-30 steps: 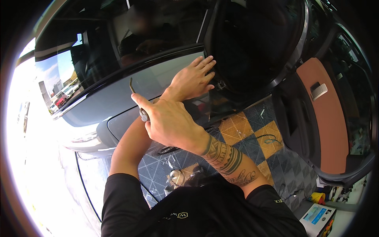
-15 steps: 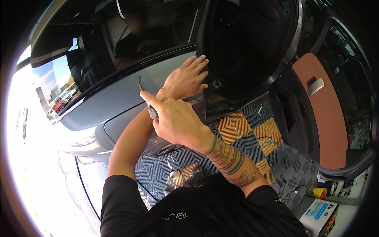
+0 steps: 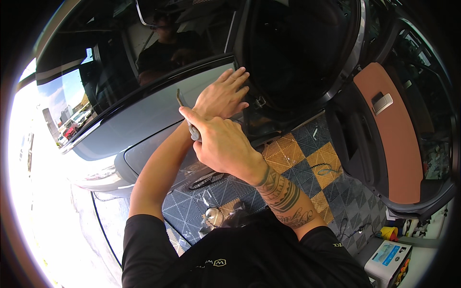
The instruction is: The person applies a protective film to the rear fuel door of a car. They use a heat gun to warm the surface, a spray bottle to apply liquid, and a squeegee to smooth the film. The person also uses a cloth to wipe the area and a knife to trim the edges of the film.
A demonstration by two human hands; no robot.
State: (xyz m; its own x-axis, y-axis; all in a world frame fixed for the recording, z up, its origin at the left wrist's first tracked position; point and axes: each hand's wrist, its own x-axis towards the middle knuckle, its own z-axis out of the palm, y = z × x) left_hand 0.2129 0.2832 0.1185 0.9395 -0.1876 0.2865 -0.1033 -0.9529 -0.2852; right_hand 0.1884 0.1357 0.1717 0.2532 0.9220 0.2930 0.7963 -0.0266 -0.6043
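A slim tool with a bent metal tip [image 3: 180,99] and a grey rounded part pokes out of my right hand [image 3: 223,144], whose fingers are closed round it. Most of its handle is hidden in the palm. The tip sits over the grey car door panel [image 3: 139,115]; I cannot tell whether it touches. Beyond, my left hand [image 3: 222,93] lies flat near the panel's rear edge, fingers stretched out and holding nothing. My right hand crosses in front of the left wrist. Dark window glass [image 3: 192,45] with reflections runs along the panel's top.
Right of my hands is a dark door opening [image 3: 297,53]. An open car door [image 3: 389,139] with a brown panel stands at the right. Grey and orange floor tiles [image 3: 283,153] lie below. A white box [image 3: 389,257] sits at the lower right.
My right hand and the tool have shifted slightly right, the tip moving up and right over the panel. The left hand stays flat, in nearly the same place.
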